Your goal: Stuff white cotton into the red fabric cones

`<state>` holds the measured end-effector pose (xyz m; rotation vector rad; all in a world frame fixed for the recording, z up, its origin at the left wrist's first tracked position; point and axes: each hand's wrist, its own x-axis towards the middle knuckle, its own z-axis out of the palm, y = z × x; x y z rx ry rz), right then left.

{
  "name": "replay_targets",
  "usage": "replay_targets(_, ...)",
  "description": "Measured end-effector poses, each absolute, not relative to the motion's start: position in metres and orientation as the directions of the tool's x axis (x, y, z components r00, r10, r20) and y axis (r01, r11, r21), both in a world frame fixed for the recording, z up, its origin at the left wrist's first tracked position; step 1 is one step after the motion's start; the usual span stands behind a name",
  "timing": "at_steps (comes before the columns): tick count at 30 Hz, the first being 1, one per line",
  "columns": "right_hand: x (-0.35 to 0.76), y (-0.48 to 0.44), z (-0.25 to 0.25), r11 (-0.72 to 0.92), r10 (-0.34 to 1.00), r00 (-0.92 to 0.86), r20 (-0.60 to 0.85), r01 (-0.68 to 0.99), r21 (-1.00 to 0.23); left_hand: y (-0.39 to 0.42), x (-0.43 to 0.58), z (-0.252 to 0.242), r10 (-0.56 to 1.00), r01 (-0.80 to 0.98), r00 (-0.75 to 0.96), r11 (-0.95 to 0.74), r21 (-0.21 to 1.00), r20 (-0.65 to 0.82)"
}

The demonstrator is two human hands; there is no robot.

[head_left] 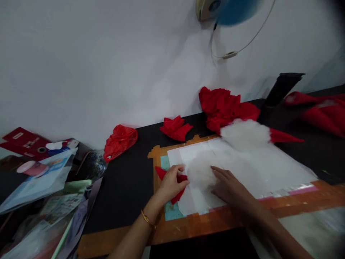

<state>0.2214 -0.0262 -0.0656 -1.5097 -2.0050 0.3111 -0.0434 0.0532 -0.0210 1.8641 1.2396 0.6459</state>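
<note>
My left hand (172,181) is closed on a small red cloth piece (159,172), with thumb and fingertips pinching its right side. Pointed corners of the cloth stick out above and below the hand. A fluffy clump of white stuffing (201,171) lies just to its right on the white sheet. At the right edge of this clump, my right hand (229,185) curls its fingers and thumb around the fibre. The fluff hides part of its fingertips. A larger heap of white stuffing (245,133) sits farther back, with a red cloth point (285,136) beside it.
White sheeting (280,169) is fixed to the black table (126,187) with brown tape (185,228). Red cloth (226,108) is piled by the wall, near a smaller red bundle (176,128) and a red plastic bag (121,140). A black upright object (283,90) stands right.
</note>
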Motion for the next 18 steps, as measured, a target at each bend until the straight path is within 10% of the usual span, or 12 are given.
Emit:
replay_targets(8, 0.229, 0.012, 0.001, 0.492, 0.864, -0.336, 0.374, 0.717, -0.493, 0.043, -0.007, -0.029, 0.837, 0.501, 0.538, -0.410, 0.762, 0.096)
replay_targets(18, 0.204, 0.005, -0.070, 0.627, 0.776, -0.592, 0.218, 0.763, -0.158, 0.007, -0.075, -0.017, 0.882, 0.706, 0.451, -0.446, 0.550, 0.137)
